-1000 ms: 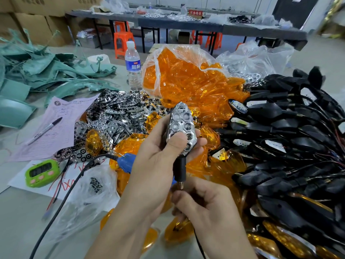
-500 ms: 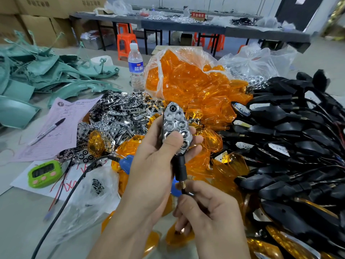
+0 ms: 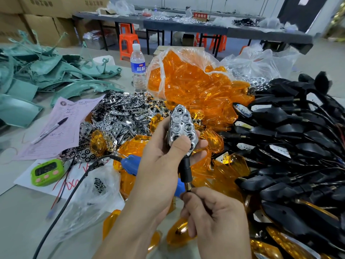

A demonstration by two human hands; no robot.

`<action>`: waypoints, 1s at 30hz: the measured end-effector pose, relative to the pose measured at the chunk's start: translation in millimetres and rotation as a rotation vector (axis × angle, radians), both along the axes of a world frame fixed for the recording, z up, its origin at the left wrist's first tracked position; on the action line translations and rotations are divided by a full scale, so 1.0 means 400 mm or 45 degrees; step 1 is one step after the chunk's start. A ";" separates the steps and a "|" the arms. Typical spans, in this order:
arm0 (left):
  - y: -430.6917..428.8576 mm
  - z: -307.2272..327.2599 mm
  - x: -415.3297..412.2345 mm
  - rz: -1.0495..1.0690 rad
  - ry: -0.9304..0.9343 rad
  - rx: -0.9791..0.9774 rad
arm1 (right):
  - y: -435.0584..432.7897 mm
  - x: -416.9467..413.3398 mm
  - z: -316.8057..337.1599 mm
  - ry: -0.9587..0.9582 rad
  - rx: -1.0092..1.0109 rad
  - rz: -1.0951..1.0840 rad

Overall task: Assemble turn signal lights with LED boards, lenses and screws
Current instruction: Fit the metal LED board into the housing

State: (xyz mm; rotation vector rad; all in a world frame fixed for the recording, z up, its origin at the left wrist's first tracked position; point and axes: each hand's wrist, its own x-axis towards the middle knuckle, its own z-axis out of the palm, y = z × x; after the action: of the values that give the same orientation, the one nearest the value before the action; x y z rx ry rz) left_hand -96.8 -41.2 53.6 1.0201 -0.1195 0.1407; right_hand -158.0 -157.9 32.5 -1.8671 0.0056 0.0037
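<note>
My left hand (image 3: 158, 165) holds a turn signal light (image 3: 182, 126) upright, thumb pressed on the lower part of its chrome reflector face. Its black stem (image 3: 185, 171) points down. My right hand (image 3: 211, 217) pinches the wire just under the stem's threaded end. No lens covers the reflector. Orange lenses (image 3: 192, 86) spill from a clear bag behind. Chrome reflectors (image 3: 119, 118) lie heaped to the left. Black housings (image 3: 291, 146) with wires pile up on the right.
A blue electric screwdriver (image 3: 130, 163) with a black cable lies behind my left hand. A green timer (image 3: 47, 171), a pink form with a pen (image 3: 50, 128), a water bottle (image 3: 138, 70) and green plastic parts (image 3: 37, 75) sit left. A small bag of screws (image 3: 99, 185) lies nearby.
The light has tilted slightly and shifted a little left in my left hand. My right hand stays on the wire below the stem.
</note>
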 end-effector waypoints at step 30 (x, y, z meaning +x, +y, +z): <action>0.016 0.035 0.022 0.103 0.074 -0.126 | -0.013 -0.031 -0.005 -0.161 -0.402 -0.070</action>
State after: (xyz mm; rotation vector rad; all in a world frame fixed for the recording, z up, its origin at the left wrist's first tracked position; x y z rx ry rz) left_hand -88.2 -34.9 67.6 0.9295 -0.0183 0.1888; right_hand -170.5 -163.3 30.5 -2.1788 -0.0316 -0.1616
